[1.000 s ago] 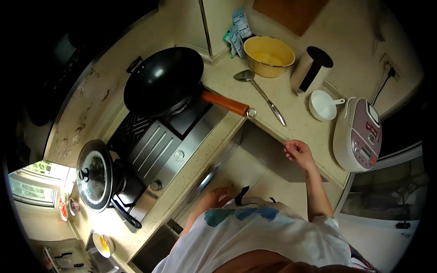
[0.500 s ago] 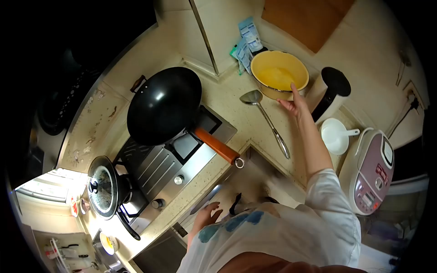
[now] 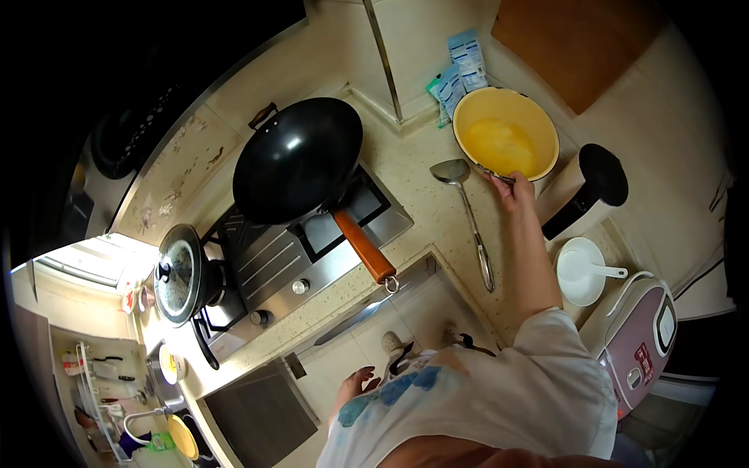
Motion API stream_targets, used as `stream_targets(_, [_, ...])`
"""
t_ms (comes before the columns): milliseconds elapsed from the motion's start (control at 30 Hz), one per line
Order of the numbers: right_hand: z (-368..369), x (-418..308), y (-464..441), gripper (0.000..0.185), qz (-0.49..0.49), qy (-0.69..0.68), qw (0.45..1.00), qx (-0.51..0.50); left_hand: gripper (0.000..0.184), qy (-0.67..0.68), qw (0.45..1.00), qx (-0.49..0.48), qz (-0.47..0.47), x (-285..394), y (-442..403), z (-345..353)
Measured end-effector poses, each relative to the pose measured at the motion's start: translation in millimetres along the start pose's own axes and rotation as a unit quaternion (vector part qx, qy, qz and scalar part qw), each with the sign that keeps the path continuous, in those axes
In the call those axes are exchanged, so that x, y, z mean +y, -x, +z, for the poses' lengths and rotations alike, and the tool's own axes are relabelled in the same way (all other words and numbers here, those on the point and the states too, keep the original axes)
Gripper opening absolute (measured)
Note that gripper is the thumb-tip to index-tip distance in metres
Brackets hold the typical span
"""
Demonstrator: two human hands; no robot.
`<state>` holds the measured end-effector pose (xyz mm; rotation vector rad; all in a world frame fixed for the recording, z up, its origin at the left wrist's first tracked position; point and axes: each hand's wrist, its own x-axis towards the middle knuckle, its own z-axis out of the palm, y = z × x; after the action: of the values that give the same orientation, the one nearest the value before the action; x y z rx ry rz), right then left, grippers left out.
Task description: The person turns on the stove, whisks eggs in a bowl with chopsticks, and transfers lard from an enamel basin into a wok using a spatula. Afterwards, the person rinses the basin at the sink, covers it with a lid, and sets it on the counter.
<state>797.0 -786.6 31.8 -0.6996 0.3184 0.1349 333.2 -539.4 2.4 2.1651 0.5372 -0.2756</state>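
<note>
Across the speckled tabletop (image 3: 421, 222), near the metal spatula (image 3: 450, 171), the right hand (image 3: 512, 192) has its fingers closed on the yellow bowl (image 3: 545, 129)'s near rim; the left hand (image 3: 358, 384) hangs loosely open, apparently empty.

The right arm reaches forward from its short sleeve, the right hand (image 3: 515, 190) closed in a grip with fingers curled, while the left hand (image 3: 359, 384) hangs low near the torso, fingers loosely bent.

A white bowl (image 3: 576, 282) sits between a black-topped container (image 3: 604, 175) and a rice cooker (image 3: 641, 337).
</note>
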Motion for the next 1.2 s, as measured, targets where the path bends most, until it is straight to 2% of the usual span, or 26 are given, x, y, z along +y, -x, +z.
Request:
stream_targets(67, [4.8, -4.3, 3.8, 0.034, 0.001, -0.014, 0.999, -0.029, 0.036, 0.007, 1.0, -0.007, -0.02, -1.2, 6.5, 4.2])
stream_targets(233, [30.5, -21.5, 36.3, 0.035, -0.021, 0.078, 0.996, -0.048, 0.035, 0.045, 0.998, -0.018, -0.028, 3.9, 12.3, 7.4])
stream_targets(300, [32.5, -23.6, 52.9, 0.034, -0.005, 0.063, 0.996, -0.056, 0.041, 0.06, 0.997, 0.008, 0.054, -5.3, 11.0, 10.0])
stream_targets(333, [33.0, -22.1, 62.7, 0.033, 0.014, 0.048, 0.997, -0.062, 0.041, 0.063, 0.997, 0.016, 0.052, -4.7, 11.8, 8.6])
stream_targets(400, [31.9, -21.1, 90.7, 0.034, 0.036, 0.031, 0.995, -0.083, 0.037, 0.181, 0.979, -0.001, 0.09, -1.2, 7.9, 1.6])
stream_targets(433, [29.8, -21.2, 106.6, 0.035, 0.063, 0.025, 0.994, -0.086, 0.037, 0.19, 0.977, 0.006, 0.091, -2.2, 5.7, -2.3])
stream_targets(533, [17.6, -18.1, 144.9, 0.036, 0.096, 0.052, 0.991, -0.076, 0.031, -0.044, 0.991, 0.012, 0.128, -6.5, -2.2, -8.5])
stream_targets(600, [6.2, -11.9, 171.5, 0.037, 0.105, 0.079, 0.989, -0.06, 0.031, -0.033, 0.989, 0.008, 0.143, -3.1, -4.3, -13.2])
stream_targets(700, [-12.4, -4.4, 214.5, 0.038, 0.111, 0.093, 0.988, -0.051, 0.033, 0.115, 0.984, -0.044, 0.132, 10.3, -2.3, -18.7])
stream_targets(833, [-33.9, 2.0, 269.4, 0.037, 0.15, 0.097, 0.983, -0.041, 0.037, 0.229, 0.959, -0.081, 0.145, 3.2, -7.1, -13.4])
stream_targets(900, [-41.8, 6.6, 295.3, 0.037, 0.162, 0.103, 0.981, -0.033, 0.043, 0.382, 0.903, -0.167, 0.107, 4.2, -9.8, -15.7])
stream_targets(933, [-44.6, 10.2, 308.9, 0.037, 0.148, 0.13, 0.98, -0.023, 0.043, 0.385, 0.901, -0.168, 0.105, 9.1, -8.3, -21.1])
stream_targets(1000, [-53.3, 17.1, 331.4, 0.036, 0.137, 0.159, 0.978, -0.012, 0.046, 0.468, 0.855, -0.222, 0.038, 25.0, -1.5, -37.3])
stream_targets(1067, [-60.0, 23.1, 348.2, 0.036, 0.194, 0.164, 0.967, 0.004, 0.053, 0.47, 0.849, -0.237, 0.035, 31.7, 1.9, -44.1])
stream_targets(1133, [-50.0, 33.2, 367.2, 0.035, 0.182, 0.176, 0.967, -0.012, 0.066, 0.505, 0.829, -0.238, 0.009, 38.7, 7.4, -48.8])
stream_targets(1200, [-42.4, 43.6, 379.7, 0.035, 0.209, 0.218, 0.952, -0.051, 0.066, 0.517, 0.822, -0.237, -0.002, 39.5, 11.4, -48.1])
